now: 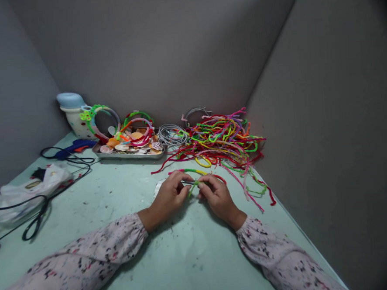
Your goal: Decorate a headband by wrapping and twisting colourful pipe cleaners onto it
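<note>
Along the near edge, two speckled pink sleeves, the left sleeve [88, 252] and the right sleeve [268, 245], are reaching in over the pale green counter [138, 271]. The left hand [169, 198] and the right hand [218, 197] are coming together at the middle, each closed in a firm pinching grip on a thin metal band [187, 182] that is lying crosswise between them. A green pipe cleaner [192, 190] and a red-and-yellow pipe cleaner [195, 171] are curving out around it, and the fingers are hiding the spot where they meet, so I cannot tell how the wrap stands there. Pinching close to that spot looks like the sound way to work, since snug, short turns should keep the fuzzy stems from slipping along the metal. Just beyond the hands, a yellow loop [203, 163] is lying at the foot of a tangled heap of multicoloured pipe cleaners [219, 137]. Farther left, a coil of grey wire [171, 134] is sitting beside a metal tray [128, 155] of seashells [131, 142], while black scissors [37, 224] and a blue glue gun [75, 148] are lying toward the left.
</note>
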### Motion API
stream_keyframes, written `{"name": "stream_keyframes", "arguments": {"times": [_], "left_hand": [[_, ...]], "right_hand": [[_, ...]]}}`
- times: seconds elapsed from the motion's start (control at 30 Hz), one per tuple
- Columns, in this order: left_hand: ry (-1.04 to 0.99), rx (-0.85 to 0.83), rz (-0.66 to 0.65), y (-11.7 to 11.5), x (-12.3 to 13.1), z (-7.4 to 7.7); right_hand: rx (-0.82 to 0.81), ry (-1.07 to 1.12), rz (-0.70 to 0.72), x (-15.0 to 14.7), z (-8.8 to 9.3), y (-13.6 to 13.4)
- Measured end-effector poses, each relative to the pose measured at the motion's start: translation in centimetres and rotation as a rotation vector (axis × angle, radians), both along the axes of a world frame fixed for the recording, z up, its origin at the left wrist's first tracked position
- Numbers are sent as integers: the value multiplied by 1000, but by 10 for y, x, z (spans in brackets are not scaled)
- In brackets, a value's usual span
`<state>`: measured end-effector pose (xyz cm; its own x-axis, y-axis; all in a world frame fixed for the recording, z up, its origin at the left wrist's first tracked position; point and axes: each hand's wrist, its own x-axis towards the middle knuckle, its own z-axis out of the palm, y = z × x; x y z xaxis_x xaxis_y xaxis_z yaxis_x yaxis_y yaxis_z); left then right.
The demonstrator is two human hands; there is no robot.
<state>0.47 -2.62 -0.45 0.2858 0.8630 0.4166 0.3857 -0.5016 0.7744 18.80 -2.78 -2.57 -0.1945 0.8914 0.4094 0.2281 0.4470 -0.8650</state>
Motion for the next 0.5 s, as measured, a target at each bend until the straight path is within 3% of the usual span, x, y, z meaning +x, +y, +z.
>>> {"name": "stream_keyframes", "arguments": {"times": [0.17, 0.5], "left_hand": [[-32, 16, 14, 3, 0, -5], [-14, 16, 38, 3, -2, -1]], "right_hand": [[-23, 0, 24, 0, 0, 0], [-20, -57, 25, 0, 2, -2]]}}
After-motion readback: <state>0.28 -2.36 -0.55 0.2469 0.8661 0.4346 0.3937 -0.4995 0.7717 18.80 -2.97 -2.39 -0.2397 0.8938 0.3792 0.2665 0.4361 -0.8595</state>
